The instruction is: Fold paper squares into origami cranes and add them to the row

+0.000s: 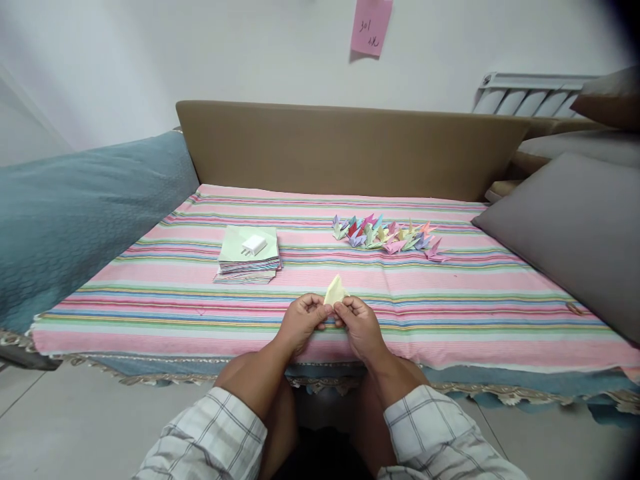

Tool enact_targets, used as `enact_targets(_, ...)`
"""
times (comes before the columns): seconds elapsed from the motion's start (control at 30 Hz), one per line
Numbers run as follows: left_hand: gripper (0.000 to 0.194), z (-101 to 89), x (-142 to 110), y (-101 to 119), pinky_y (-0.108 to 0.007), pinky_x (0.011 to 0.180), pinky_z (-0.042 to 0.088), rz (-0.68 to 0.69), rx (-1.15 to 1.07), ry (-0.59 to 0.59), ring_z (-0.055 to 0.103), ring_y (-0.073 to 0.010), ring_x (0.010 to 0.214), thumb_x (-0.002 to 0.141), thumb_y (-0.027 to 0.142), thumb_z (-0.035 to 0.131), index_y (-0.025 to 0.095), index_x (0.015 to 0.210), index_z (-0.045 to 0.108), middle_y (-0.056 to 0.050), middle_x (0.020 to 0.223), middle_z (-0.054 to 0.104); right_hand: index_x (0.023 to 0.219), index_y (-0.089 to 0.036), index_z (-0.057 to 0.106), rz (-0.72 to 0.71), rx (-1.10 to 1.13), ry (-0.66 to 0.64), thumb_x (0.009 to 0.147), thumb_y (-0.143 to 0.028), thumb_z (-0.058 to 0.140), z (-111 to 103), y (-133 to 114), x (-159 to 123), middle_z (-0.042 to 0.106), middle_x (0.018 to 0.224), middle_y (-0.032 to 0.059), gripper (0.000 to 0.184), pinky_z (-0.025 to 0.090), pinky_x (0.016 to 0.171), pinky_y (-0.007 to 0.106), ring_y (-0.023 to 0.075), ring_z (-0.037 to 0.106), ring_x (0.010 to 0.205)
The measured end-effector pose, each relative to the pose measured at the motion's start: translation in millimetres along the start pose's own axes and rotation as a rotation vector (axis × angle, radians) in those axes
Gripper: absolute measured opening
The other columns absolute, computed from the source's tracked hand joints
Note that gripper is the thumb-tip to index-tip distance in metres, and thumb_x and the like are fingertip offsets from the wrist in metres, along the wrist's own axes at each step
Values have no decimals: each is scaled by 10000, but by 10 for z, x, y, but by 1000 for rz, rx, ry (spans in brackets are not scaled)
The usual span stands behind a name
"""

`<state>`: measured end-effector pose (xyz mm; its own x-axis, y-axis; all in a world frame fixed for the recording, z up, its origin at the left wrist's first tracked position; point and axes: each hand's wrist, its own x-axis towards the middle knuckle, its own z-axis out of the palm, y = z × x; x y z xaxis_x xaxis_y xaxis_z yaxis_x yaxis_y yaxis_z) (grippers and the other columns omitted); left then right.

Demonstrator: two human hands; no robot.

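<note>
Both hands meet over the near edge of a striped cloth (450, 293). My left hand (301, 321) and my right hand (361, 325) each pinch the lower part of a small pale yellow folded paper (335, 291), whose pointed tip sticks up between them. Farther back on the right lies a row of several finished paper cranes (387, 235) in mixed colours. At the back left sits a stack of square paper sheets (249, 262) with a white charger plug (254, 245) resting on top.
The cloth covers a couch seat with a tan backrest (345, 147). A teal blanket (75, 213) drapes the left arm, grey cushions (575, 233) lean at the right. A pink note (371, 27) hangs on the wall, a radiator (530, 93) beside it.
</note>
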<state>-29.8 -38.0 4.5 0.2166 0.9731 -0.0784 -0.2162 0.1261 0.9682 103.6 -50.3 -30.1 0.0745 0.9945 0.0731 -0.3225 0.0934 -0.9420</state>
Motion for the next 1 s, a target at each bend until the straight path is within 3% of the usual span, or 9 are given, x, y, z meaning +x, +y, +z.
enact_targets(0.1, 383, -8, -2, 6, -185, 478, 375, 10, 0, -17, 469, -54, 468, 562, 450, 781, 139, 653, 576, 50, 541, 546, 739, -189, 606, -22, -4, -21, 713, -380, 699, -1, -4, -14, 551, 621, -42, 215, 408, 533, 213, 83, 481, 539)
enact_targets(0.27, 371, -14, 15, -16, -178, 463, 365, 8, -20, -15, 446, -46, 447, 588, 443, 766, 142, 652, 559, 61, 519, 513, 938, -211, 626, -71, 25, -59, 731, -380, 676, 11, -30, -31, 589, 768, -18, 272, 439, 569, 228, 92, 499, 599)
enact_targets(0.47, 405, 30, 19, -28, -165, 413, 353, 105, -19, 99, 415, -39, 424, 538, 384, 804, 171, 695, 497, 91, 529, 474, 835, -187, 629, -212, -193, 64, 740, -362, 654, 20, -68, -6, 587, 710, -13, 200, 449, 604, 246, 115, 521, 623)
enact_targets(0.53, 382, 31, 15, -17, -175, 459, 388, 106, -18, 73, 448, -45, 449, 542, 370, 804, 164, 694, 520, 81, 528, 496, 837, -188, 641, -283, -292, 84, 745, -344, 650, 28, -77, -3, 599, 762, 6, 181, 463, 641, 257, 133, 550, 683)
enact_targets(0.67, 360, 16, 12, -11, -207, 607, 453, 127, -73, 31, 553, -81, 598, 525, 344, 816, 149, 722, 586, 37, 633, 596, 907, -222, 669, -373, -395, -10, 755, -317, 650, 36, -96, -28, 608, 904, 45, 180, 491, 724, 280, 174, 583, 847)
enact_targets(0.83, 330, -4, 6, -31, -270, 669, 487, 114, -59, 12, 602, -124, 619, 595, 393, 775, 157, 717, 580, 18, 639, 634, 964, -237, 670, -325, -313, -120, 831, -372, 542, 14, -152, -70, 592, 976, 58, 228, 508, 698, 297, 174, 587, 824)
enact_targets(1.0, 272, 0, -26, -15, -278, 669, 482, 148, 41, 16, 606, -138, 625, 687, 417, 692, 166, 689, 587, 13, 638, 626, 831, -209, 671, -271, -282, -31, 811, -408, 567, 12, -166, -58, 618, 848, 35, 225, 492, 677, 295, 161, 578, 729)
